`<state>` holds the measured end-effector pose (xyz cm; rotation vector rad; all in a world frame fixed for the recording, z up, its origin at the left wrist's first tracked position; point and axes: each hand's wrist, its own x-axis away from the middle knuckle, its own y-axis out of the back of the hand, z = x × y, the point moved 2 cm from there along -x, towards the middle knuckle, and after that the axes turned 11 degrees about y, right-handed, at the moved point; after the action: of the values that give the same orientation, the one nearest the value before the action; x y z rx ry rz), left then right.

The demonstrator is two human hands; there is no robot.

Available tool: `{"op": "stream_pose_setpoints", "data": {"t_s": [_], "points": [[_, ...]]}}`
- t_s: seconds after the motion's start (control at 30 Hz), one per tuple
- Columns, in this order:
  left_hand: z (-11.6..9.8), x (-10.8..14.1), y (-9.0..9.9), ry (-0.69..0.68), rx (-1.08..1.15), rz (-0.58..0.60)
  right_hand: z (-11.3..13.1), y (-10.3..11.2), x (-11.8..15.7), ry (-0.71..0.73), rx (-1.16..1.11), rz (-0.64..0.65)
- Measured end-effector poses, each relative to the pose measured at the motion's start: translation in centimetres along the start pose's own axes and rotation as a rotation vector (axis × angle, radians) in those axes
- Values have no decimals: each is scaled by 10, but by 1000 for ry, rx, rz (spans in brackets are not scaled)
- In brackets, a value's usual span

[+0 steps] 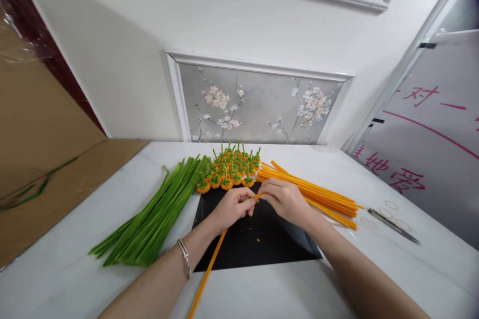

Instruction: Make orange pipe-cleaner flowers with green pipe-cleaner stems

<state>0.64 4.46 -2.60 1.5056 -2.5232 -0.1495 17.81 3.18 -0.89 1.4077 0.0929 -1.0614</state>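
Over a black mat (258, 249), my left hand (234, 207) is closed on an orange pipe cleaner (209, 269), whose long end trails down toward the table's front edge. My right hand (284, 199) pinches the other end of it, close against my left fingertips. Behind my hands stands a cluster of small orange pieces with green stems (226, 182). A bundle of orange pipe cleaners (322, 197) lies beside my right hand. To the left of my left hand is a bundle of green pipe cleaners (157, 219).
Scissors or tweezers (392, 225) lie at the right, near several thin rings (391, 205). The white table (292, 294) meets a wall with a floral panel (258, 104). Cardboard (67, 194) is at the left. A white board with red writing (430, 134) stands at the right.
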Motion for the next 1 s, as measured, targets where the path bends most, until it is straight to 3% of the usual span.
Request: {"op": "stream_pose_setpoints", "data": {"t_s": [0.13,0.23,0.3,0.37,0.5,0.57,0.8,0.9,1.0], "points": [[-3,4,-2,-240,-341,-135,1,-3,0,-102,-129,-6],[-6,9,-6,-360,-534,-196,-5,-9,2,-296,-402,26],[-8,11,-8,-374,-547,-201,-10,-13,4,-423,-610,79],[-10,10,-10,-293,-445,-180,-14,-12,5,-453,-668,96],[-9,5,-8,67,-7,-45,-15,-1,4,-199,-386,-64],[-8,3,-5,170,180,4,-11,2,4,-39,-227,-119],[-5,5,-1,266,431,149,-1,-4,8,284,156,-159],[-5,6,-3,279,429,188,1,-5,9,288,219,-133],[-6,5,-3,216,286,148,4,-6,7,211,144,-117]]}}
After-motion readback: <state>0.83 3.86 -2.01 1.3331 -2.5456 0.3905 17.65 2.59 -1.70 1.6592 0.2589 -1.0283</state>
